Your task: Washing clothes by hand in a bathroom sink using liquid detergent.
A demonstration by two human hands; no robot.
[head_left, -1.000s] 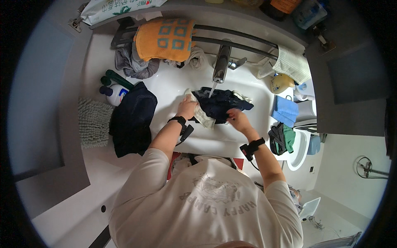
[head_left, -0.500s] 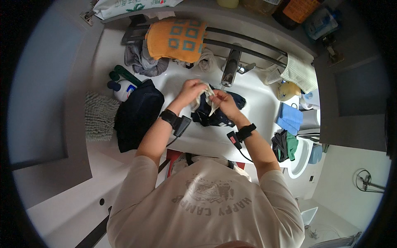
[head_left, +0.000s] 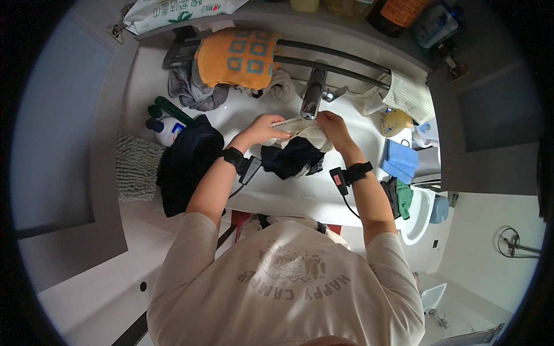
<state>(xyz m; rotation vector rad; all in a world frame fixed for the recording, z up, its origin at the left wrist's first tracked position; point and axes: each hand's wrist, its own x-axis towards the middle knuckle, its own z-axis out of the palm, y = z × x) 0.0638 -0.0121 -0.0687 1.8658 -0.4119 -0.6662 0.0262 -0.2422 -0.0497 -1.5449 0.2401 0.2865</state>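
In the white sink (head_left: 355, 173), my left hand (head_left: 262, 130) and my right hand (head_left: 336, 131) stretch the cream band (head_left: 309, 132) of a garment between them, just below the chrome tap (head_left: 313, 95). Both hands are closed on the band's two ends. A dark navy part (head_left: 288, 158) with a bit of pale trim hangs under the band onto the basin; whether it is sewn to the cream cloth I cannot tell. Each wrist carries a black strap with a small cabled box.
Dark clothing (head_left: 190, 164) is heaped on the left rim beside a white bottle (head_left: 170, 132). An orange towel (head_left: 236, 60) drapes over the black rail (head_left: 340, 72) behind the tap. Folded blue cloths (head_left: 401, 158) lie on the right. Cabinet doors stand open on both sides.
My hands have moved apart, the right one rightward. The bunched cream cloth is now spread into a wide band, and the navy part is gathered beneath it.
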